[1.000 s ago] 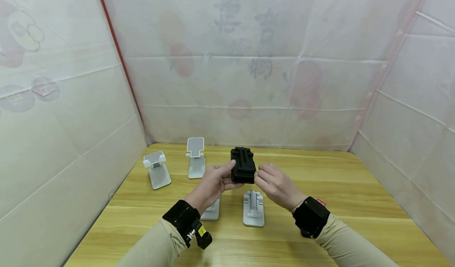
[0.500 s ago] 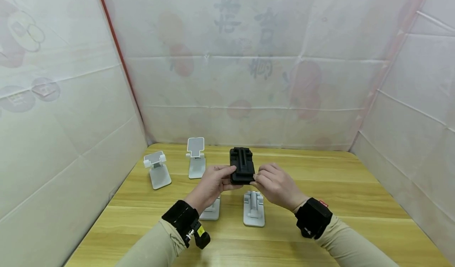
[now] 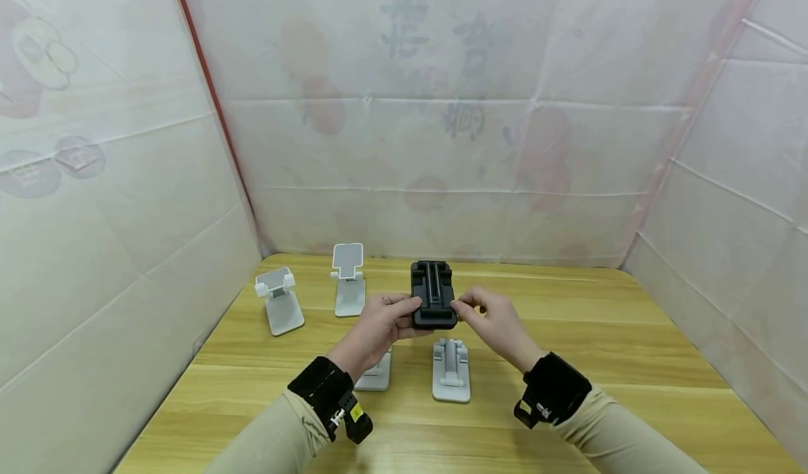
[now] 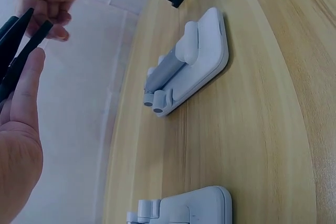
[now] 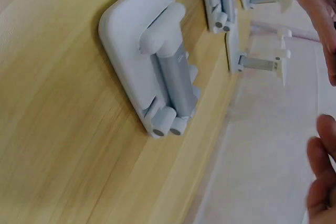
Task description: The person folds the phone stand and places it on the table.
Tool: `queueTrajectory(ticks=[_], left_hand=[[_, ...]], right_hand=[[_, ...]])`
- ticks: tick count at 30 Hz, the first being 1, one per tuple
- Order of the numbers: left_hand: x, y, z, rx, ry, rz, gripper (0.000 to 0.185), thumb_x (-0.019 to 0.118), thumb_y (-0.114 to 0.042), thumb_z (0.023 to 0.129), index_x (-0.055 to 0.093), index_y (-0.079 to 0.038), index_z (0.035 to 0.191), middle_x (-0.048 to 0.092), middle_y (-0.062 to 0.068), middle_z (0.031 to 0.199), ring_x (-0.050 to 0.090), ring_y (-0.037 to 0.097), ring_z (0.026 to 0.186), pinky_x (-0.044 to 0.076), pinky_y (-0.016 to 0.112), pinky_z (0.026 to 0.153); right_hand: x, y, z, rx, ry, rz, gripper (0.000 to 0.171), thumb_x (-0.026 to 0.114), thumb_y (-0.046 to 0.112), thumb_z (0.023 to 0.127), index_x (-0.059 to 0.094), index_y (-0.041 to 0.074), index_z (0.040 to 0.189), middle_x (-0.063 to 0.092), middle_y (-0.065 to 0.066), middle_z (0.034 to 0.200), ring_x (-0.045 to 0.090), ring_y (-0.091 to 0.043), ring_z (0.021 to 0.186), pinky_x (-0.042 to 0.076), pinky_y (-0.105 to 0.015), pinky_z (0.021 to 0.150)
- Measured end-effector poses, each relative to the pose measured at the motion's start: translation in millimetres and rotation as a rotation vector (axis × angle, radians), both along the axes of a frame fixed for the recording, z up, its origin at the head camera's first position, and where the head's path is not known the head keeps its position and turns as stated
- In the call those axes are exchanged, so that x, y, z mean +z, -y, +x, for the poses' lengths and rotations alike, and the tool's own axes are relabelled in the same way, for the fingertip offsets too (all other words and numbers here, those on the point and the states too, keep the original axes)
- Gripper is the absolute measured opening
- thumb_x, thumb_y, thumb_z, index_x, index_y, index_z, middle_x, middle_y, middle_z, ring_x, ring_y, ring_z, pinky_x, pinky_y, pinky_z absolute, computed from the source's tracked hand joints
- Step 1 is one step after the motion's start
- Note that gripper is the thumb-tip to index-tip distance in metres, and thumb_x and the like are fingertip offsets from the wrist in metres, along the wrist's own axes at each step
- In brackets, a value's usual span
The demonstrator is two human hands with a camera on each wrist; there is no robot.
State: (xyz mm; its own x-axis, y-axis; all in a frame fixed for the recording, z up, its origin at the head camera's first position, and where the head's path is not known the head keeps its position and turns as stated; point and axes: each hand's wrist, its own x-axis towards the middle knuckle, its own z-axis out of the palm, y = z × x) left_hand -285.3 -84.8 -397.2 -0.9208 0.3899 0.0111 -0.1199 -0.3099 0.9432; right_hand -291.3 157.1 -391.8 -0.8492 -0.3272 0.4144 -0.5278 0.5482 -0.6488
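A black folded phone stand [image 3: 433, 295] is held above the wooden table [image 3: 606, 334] between both hands. My left hand [image 3: 404, 313] grips its left side, with the thumb on the front. My right hand [image 3: 463, 309] pinches its lower right corner with thumb and fingertips. In the left wrist view the black stand's [image 4: 16, 40] thin edge shows against my left thumb, and the right fingers [image 4: 50, 3] touch it from above. The right wrist view shows only fingertips [image 5: 320, 171] at the right edge; the black stand is out of frame.
Two folded white stands [image 3: 451, 370] [image 3: 376, 376] lie on the table under my hands. Two unfolded white stands [image 3: 279, 309] [image 3: 348, 288] stand at the back left. White sheeting walls the table on three sides. The table's right half is bare wood.
The black stand has turned a little so its grooved face shows more squarely. My right hand has shifted from beneath its lower edge to its lower right corner.
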Motion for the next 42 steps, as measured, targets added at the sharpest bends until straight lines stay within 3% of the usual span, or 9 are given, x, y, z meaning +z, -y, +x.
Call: queueTrajectory(ticks=[4, 8, 15, 31, 38, 42], left_hand=[[-1.1, -0.8, 0.1, -0.006, -0.008, -0.013, 0.044, 0.061, -0.018, 0.103, 0.057, 0.008, 0.138, 0.066, 0.027, 0.129, 0.071, 0.032, 0.110, 0.060, 0.042, 0.093], [-2.8, -0.9, -0.4, -0.011, -0.019, -0.017, 0.045, 0.061, -0.017, 0.103, 0.056, 0.009, 0.139, 0.064, 0.028, 0.131, 0.070, 0.034, 0.111, 0.060, 0.043, 0.093], [-4.3, -1.9, -0.6, -0.015, -0.015, -0.043, 0.040, 0.060, -0.015, 0.104, 0.060, 0.005, 0.138, 0.066, 0.025, 0.131, 0.070, 0.033, 0.113, 0.060, 0.042, 0.094], [-8.0, -1.5, -1.6, -0.019, -0.036, -0.055, 0.040, 0.060, -0.015, 0.105, 0.058, 0.007, 0.138, 0.065, 0.027, 0.131, 0.069, 0.033, 0.113, 0.060, 0.041, 0.093], [-5.1, -2.3, -1.1, -0.013, -0.031, -0.072, 0.041, 0.057, -0.016, 0.106, 0.057, 0.006, 0.140, 0.064, 0.026, 0.132, 0.069, 0.033, 0.113, 0.060, 0.040, 0.094], [-1.4, -2.8, -1.1, -0.018, -0.007, -0.100, 0.042, 0.056, -0.021, 0.107, 0.056, 0.004, 0.141, 0.066, 0.024, 0.130, 0.071, 0.033, 0.111, 0.060, 0.040, 0.095]], right_hand=[[0.9, -1.1, -0.5, 0.008, 0.290, -0.079, 0.028, 0.062, 0.041, 0.103, 0.071, 0.016, 0.094, 0.071, -0.002, 0.089, 0.061, -0.019, 0.085, 0.050, -0.034, 0.078], [0.9, -2.2, -1.3, 0.024, 0.419, -0.114, 0.033, 0.061, 0.045, 0.102, 0.073, 0.014, 0.101, 0.071, -0.002, 0.094, 0.064, -0.019, 0.094, 0.053, -0.037, 0.088], [-0.7, -1.6, -2.4, 0.035, 0.467, -0.144, 0.031, 0.061, 0.038, 0.103, 0.072, 0.010, 0.104, 0.071, -0.004, 0.097, 0.065, -0.020, 0.096, 0.054, -0.039, 0.092], [-2.8, 2.2, -3.5, 0.027, 0.520, -0.188, 0.029, 0.062, 0.034, 0.103, 0.069, 0.005, 0.103, 0.070, -0.005, 0.093, 0.065, -0.020, 0.092, 0.054, -0.041, 0.092], [0.0, 2.9, -5.9, 0.045, 0.614, -0.232, 0.034, 0.060, 0.037, 0.104, 0.067, 0.005, 0.102, 0.067, -0.006, 0.090, 0.056, -0.024, 0.090, 0.044, -0.036, 0.082], [5.8, 2.1, -10.2, 0.015, 0.599, -0.272, 0.034, 0.057, 0.036, 0.106, 0.066, 0.003, 0.104, 0.061, -0.004, 0.088, 0.051, -0.025, 0.085, 0.041, -0.035, 0.079]])
